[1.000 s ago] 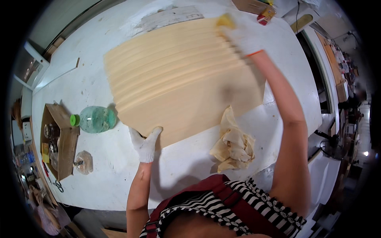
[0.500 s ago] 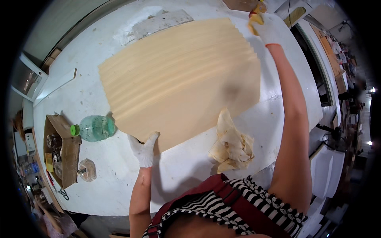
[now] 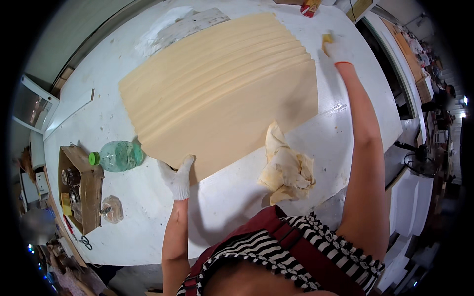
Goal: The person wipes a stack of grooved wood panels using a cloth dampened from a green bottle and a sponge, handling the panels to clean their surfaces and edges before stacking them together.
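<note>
A fanned stack of thin, pale tan sheets (image 3: 217, 93), like wood veneer, lies across the white table with its layered edges stepped toward the far side. My left hand (image 3: 175, 180), in a white glove, grips the stack's near left edge, thumb on top and fingers at the rim. Beyond the stack's right end, my right hand (image 3: 338, 51), also gloved, is smeared by motion. It holds a small yellow-brown piece (image 3: 327, 43), perhaps a folded cloth, clear of the sheets. A crumpled, stained cream cloth (image 3: 289, 170) overlaps the stack's near right edge.
Left of the stack lies a green-capped plastic bottle (image 3: 121, 156), beside a cardboard box (image 3: 91, 197) of jars, a small clear container (image 3: 112, 209) and scissors (image 3: 86, 242). A red and yellow container (image 3: 310, 7) is at the far edge. A greyish slab (image 3: 192, 27) lies behind the stack.
My right hand has drawn back toward me from the red and yellow container, carrying the yellow-brown piece. The left hand keeps its grip on the stack; the whole view has shifted slightly.
</note>
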{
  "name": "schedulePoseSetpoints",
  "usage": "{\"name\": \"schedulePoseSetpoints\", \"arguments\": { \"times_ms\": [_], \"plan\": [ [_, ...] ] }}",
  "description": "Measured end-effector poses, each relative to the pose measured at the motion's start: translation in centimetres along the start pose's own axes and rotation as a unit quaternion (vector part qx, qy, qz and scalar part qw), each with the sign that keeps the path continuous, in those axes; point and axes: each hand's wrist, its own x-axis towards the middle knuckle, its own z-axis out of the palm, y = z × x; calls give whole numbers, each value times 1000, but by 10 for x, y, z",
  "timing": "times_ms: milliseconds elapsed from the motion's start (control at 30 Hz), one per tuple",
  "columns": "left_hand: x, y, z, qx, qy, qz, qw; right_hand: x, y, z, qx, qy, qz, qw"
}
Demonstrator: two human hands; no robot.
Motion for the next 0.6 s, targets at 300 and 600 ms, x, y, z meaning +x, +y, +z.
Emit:
{"name": "schedulePoseSetpoints", "arguments": {
  "times_ms": [300, 600],
  "plan": [
    [3, -1, -4, -50, -17, 6, 999, -36, -116, -4, 315, -99, 61, 942],
    [3, 3, -10, -12, -16, 45, 999, -203, -414, -28, 197, 87, -320, 923]
  ]
}}
